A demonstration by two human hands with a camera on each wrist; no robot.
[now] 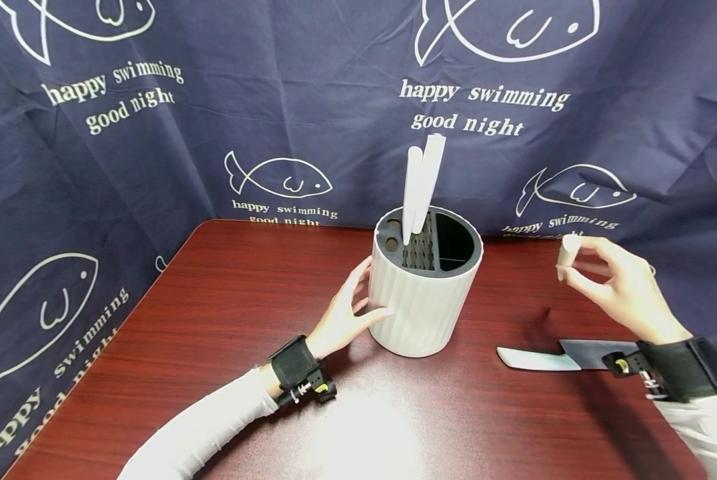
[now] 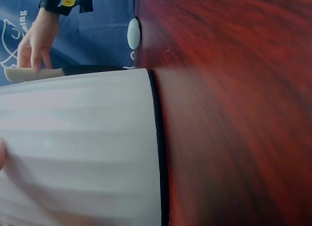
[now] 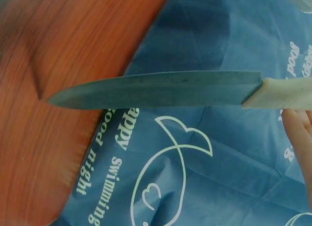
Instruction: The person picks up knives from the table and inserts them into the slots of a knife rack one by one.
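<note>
My right hand (image 1: pixel 628 287) pinches a kitchen knife by its pale handle (image 1: pixel 567 252), up off the table at the right. In the right wrist view its long, pointed blade (image 3: pixel 161 91) shows in full, and the tip overlaps the table. A white ribbed knife holder (image 1: pixel 415 310) stands upright on the table, with a dark slotted top. Against its left side rests my left hand (image 1: pixel 343 320), thumb across the front and fingers extended along the side. Two white handles (image 1: pixel 421 183) stick up from the holder's slots.
A cleaver with a white handle (image 1: pixel 538 359) and a broad dark blade (image 1: pixel 592 353) lies on the table (image 1: pixel 244 287), under my right wrist. Beside the slots, the holder has a large opening (image 1: pixel 454 243) on its right. A blue curtain (image 1: pixel 346 87) hangs behind the table.
</note>
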